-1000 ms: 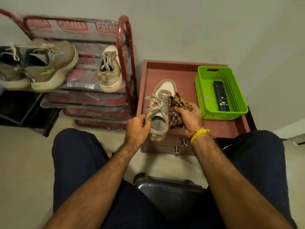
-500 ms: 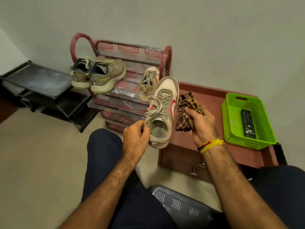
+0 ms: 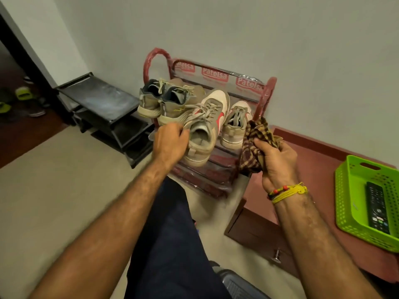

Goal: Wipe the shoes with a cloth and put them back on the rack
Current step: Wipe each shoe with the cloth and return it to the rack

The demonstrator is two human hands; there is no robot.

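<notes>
My left hand [image 3: 170, 141] grips the sneaker [image 3: 207, 124] by its heel collar, fingers curled over the rim, toe pointing away toward 12 o'clock. The sneaker is beige and white with a red side stripe, laces loose. It sits over the front edge of the red shoe rack [image 3: 218, 167], between the shoes already there; can't tell whether the sole is touching the shelf. At 3 o'clock from it, just beside, its matching sneaker [image 3: 235, 124] rests on the rack shelf, heel toward me. At 9 to 10 o'clock, a pair of tan running shoes [image 3: 166, 100] on the same shelf, side by side, heels toward me. The rack is wrapped in clear plastic with red brand labels.

My right hand [image 3: 274, 158] is closed around the checked cloth [image 3: 257, 143], brown and yellow, bunched up, held at 3 o'clock of the rack and clear of the sneaker. Yellow thread band with beads on that wrist.

At 3 o'clock, a low red-brown table [image 3: 313, 160]; on it a green basket [image 3: 345, 197] with a black remote [image 3: 377, 208] lying inside. At 9 o'clock of the rack, a black plastic shelf [image 3: 101, 102] against the wall. Green-soled footwear [image 3: 21, 93] on the dark floor at far 9 o'clock, blurry.
</notes>
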